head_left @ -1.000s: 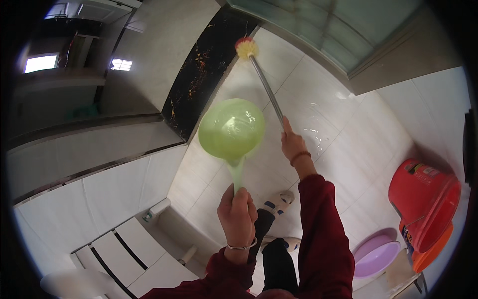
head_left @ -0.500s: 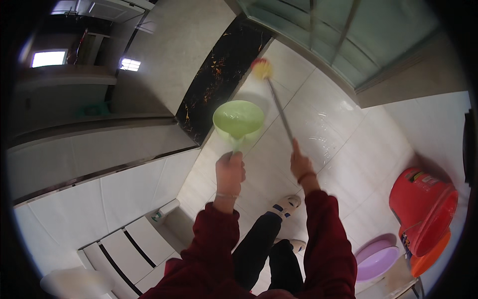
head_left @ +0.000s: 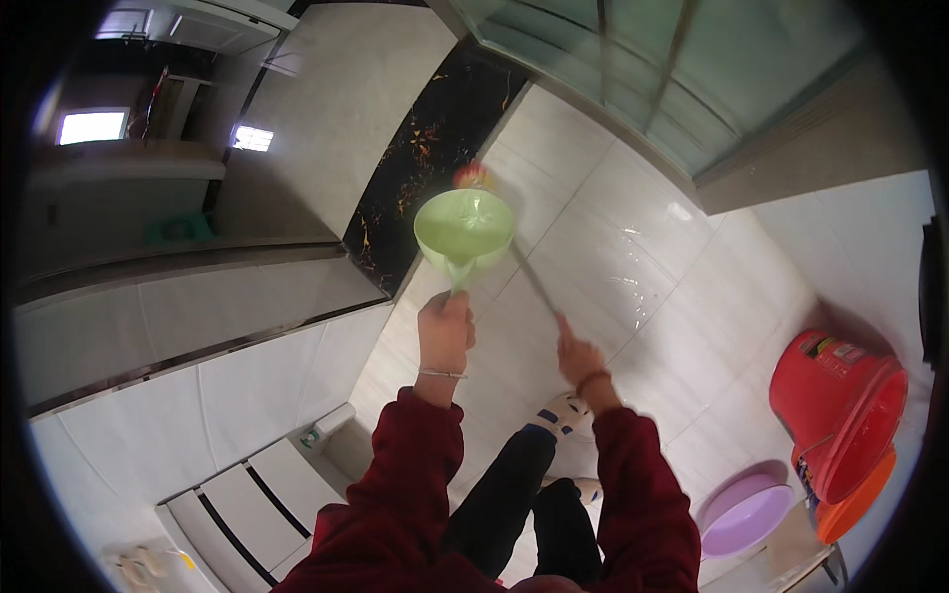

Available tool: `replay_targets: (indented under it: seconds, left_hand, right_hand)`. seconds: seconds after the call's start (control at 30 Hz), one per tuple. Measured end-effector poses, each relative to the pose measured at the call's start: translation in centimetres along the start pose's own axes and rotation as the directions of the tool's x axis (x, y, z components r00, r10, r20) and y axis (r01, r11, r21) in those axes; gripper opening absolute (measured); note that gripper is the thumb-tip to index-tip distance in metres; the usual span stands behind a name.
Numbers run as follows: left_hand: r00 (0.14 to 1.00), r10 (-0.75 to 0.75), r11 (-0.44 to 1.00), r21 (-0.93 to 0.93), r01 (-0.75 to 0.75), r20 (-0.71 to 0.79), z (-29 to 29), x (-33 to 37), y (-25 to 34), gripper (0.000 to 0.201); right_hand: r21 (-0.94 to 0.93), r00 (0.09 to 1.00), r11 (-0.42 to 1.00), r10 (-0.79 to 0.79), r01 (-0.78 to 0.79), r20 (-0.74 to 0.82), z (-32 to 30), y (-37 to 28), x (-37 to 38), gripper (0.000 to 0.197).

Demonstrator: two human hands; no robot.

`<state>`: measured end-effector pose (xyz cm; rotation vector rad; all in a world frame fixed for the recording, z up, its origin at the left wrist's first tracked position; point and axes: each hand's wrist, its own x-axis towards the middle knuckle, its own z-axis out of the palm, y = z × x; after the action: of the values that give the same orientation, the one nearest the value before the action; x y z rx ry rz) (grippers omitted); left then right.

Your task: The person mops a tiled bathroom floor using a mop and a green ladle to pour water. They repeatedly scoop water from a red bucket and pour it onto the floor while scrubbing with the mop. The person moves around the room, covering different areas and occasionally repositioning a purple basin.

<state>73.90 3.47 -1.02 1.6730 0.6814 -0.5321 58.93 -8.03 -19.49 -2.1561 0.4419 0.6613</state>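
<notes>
A light green dipper is held out in front of me by its handle, my left hand closed around it. Something shiny, apparently water, lies inside the bowl. My right hand grips the shaft of a long-handled brush, forefinger along it. The brush slants away to the far left, and its red and yellow head is partly hidden behind the dipper. That head is close to the edge of the black marbled threshold; whether it touches the floor I cannot tell.
Wet streaks shine on the pale tiled floor. A red bucket lies tilted at the right, by an orange basin and a purple basin. Frosted glass panels stand far right. A white cabinet is at lower left.
The brush head has swung left and nearer, passing partly behind the dipper. My right hand has moved left and toward me. The dipper has shifted slightly left.
</notes>
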Motion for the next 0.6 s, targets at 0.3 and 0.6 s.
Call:
replay_targets:
  seconds: [0.3,0.6]
  left_hand:
    - [0.996,-0.068,0.994,-0.093,0.063,-0.050,-3.0,-6.3,-1.4,0.018]
    - [0.988,-0.148,0.955,-0.269,0.128,-0.054,-1.7,-9.1,-4.1,0.014]
  right_hand:
    - [0.161,0.991,0.978,0.127,-0.131,0.040,0.9,-1.4,-2.9,0.056]
    - [0.177,0.971,0.970,0.191,-0.165,-0.142,-5.6,-0.2,7.8,0.055]
